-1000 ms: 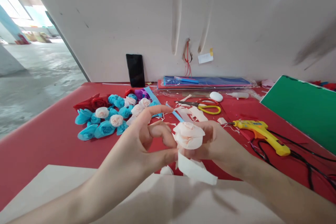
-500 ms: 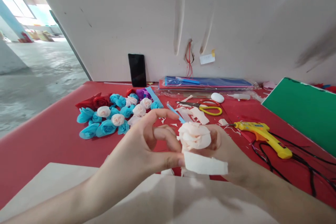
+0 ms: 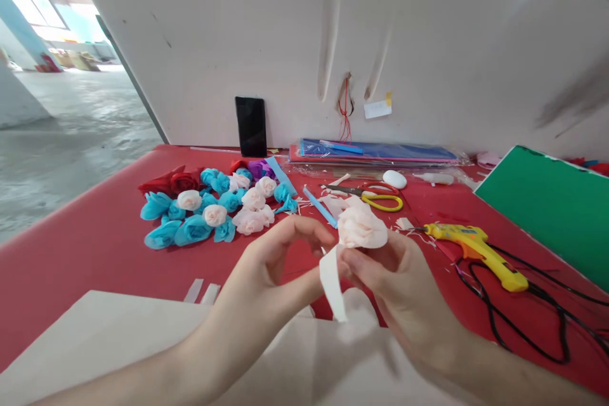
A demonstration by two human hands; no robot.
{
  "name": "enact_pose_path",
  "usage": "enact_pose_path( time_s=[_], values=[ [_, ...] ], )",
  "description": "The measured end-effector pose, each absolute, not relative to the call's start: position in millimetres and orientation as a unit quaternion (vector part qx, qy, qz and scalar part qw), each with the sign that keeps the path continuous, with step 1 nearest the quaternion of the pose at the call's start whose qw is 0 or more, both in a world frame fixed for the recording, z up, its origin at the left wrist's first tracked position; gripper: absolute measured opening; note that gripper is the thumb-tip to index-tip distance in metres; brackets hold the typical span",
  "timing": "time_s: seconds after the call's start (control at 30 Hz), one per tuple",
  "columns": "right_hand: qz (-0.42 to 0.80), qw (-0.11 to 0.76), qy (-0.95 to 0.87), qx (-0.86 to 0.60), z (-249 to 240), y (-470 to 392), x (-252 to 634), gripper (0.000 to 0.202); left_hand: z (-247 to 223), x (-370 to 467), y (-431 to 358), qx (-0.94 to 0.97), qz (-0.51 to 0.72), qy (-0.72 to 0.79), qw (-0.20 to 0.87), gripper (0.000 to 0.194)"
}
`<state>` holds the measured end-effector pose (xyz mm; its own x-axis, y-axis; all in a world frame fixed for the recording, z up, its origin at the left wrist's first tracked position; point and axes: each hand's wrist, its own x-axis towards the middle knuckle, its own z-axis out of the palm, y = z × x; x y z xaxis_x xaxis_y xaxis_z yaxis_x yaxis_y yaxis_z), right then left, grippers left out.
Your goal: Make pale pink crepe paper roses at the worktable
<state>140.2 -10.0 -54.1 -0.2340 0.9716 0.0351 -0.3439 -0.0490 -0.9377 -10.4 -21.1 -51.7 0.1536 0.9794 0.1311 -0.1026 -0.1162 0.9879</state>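
The pale paper rose (image 3: 362,226) is held up above the near part of the bench (image 3: 104,228), its base pinched between thumb and fingers of the right hand (image 3: 413,304). The left hand (image 3: 271,285) curves beside it; its thumb tip goes behind a loose paper strip (image 3: 332,282) hanging below the rose, so I cannot tell whether it grips anything. Toward the bench's far left corner lies a cluster of coloured paper flowers (image 3: 209,212), and a black phone (image 3: 252,127) leans on the white panel (image 3: 214,44) at the back edge. Scissors (image 3: 366,193) lie just beyond the rose, which hides some of the paper scraps (image 3: 335,203). A yellow glue gun (image 3: 476,250) lies to the right, near a green board (image 3: 552,216) that the view cuts off. Along the near edge, a large pale sheet (image 3: 95,336) runs out of view, partly covered by the forearms
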Motion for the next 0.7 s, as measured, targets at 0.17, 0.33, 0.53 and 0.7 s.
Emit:
enact_pose_path(
  time_s=[0.17,0.33,0.53,0.7],
  values=[
    [0.619,0.542,-0.455,-0.34,-54.1,-17.9,136.8,0.023,-51.9,-8.3,-23.1,0.485,0.534,0.373,0.584,0.013],
    [0.625,0.547,-0.442,-0.339,-57.8,-20.3,135.1,0.026,-55.9,-9.0,-27.3,0.445,0.526,0.328,0.646,0.013],
    [0.631,0.544,-0.452,-0.318,-60.5,-20.1,137.7,0.028,-58.6,-10.3,-28.4,0.443,0.509,0.311,0.669,0.009],
    [0.621,0.546,-0.465,-0.317,-62.5,-17.4,137.8,0.03,-59.4,-9.4,-27.6,0.438,0.523,0.314,0.66,0.005]
  ],
)
